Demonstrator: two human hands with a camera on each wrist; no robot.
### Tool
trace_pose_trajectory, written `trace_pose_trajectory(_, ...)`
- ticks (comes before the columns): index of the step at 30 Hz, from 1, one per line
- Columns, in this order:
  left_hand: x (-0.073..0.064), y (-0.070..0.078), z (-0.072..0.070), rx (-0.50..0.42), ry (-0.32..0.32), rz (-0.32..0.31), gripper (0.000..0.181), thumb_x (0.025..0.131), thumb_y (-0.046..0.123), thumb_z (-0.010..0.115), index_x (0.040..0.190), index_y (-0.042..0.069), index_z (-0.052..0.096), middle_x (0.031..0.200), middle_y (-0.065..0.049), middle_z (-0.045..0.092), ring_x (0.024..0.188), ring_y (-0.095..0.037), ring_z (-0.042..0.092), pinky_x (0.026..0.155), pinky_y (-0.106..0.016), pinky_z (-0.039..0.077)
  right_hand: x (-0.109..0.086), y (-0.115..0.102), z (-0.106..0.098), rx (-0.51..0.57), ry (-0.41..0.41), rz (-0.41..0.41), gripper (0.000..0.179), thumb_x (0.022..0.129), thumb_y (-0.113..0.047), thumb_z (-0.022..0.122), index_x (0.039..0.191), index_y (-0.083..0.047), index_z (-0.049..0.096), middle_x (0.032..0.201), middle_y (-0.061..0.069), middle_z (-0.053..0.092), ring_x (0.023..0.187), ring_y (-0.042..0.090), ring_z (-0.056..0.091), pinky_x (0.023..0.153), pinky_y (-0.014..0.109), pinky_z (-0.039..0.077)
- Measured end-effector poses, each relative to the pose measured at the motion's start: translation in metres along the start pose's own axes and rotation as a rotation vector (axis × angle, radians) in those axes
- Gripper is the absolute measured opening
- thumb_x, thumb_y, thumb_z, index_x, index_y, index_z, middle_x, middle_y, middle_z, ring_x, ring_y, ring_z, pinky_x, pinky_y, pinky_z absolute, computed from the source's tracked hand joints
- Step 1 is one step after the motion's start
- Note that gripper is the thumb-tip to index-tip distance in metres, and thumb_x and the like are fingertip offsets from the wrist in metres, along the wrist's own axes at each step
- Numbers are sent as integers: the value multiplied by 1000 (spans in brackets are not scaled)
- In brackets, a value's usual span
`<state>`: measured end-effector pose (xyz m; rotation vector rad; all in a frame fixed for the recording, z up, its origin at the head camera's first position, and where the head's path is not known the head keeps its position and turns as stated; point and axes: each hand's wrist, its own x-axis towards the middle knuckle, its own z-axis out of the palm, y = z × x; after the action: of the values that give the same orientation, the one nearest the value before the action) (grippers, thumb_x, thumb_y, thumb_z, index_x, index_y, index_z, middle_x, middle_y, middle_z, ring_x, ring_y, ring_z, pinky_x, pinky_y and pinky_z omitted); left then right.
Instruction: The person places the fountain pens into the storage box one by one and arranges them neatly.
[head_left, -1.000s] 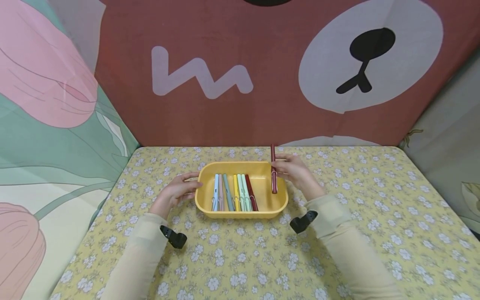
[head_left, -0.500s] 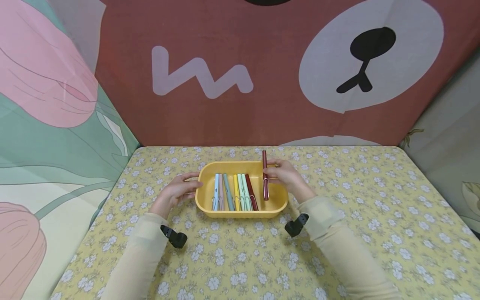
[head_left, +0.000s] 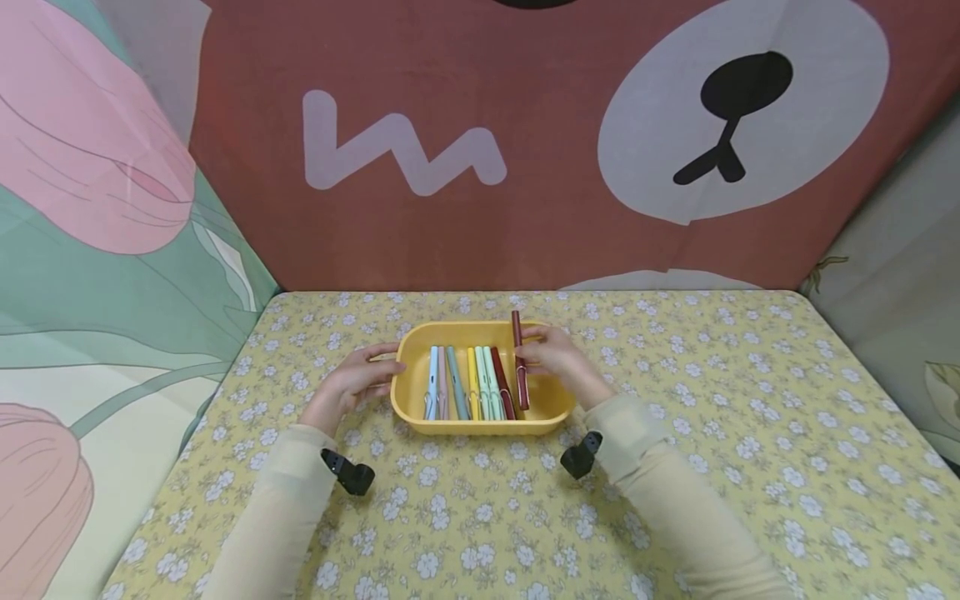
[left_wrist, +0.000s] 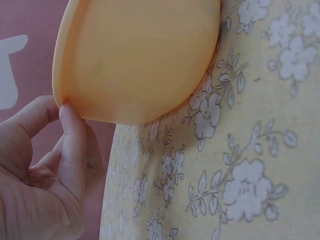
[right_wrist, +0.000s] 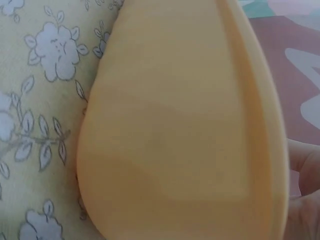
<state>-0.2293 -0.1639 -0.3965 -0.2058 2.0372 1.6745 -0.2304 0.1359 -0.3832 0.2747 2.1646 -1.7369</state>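
A yellow plastic box (head_left: 480,428) stands on the table, holding a row of clip pens. From left to right lie a light blue pen (head_left: 432,379), a lilac pen (head_left: 443,383), a grey-teal pen (head_left: 457,383), a yellow pen (head_left: 472,379), two mint green pens (head_left: 489,379) and a dark red pen (head_left: 503,383). My left hand (head_left: 352,381) pinches the box's left rim between thumb and finger, as the left wrist view shows. My right hand (head_left: 558,358) holds another dark red pen (head_left: 522,392) near-upright over the box, right of the row. In the right wrist view the box wall (right_wrist: 175,140) hides most of that hand.
A yellow floral cloth (head_left: 450,533) covers the table. Behind its back edge hangs a red-brown cloth (head_left: 480,242) with a printed bear face. Printed fabric (head_left: 105,333) hangs on the left, a grey one (head_left: 900,275) on the right.
My right hand has carried the dark red pen leftward and slightly toward me, from the box's right end to beside the row. The left hand and the box stay in place.
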Motion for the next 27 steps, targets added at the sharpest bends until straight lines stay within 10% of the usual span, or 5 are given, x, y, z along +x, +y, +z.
trace_pose_trajectory(27,0,0,0,-8,1,5,63,92,13,62,148,11,36,85,6,69,66,-3,67,57,-15,57,4,14,13,-27,1,53,44,90,2,57,132,7,43,92,7,58,72,12,59,78,29,59)
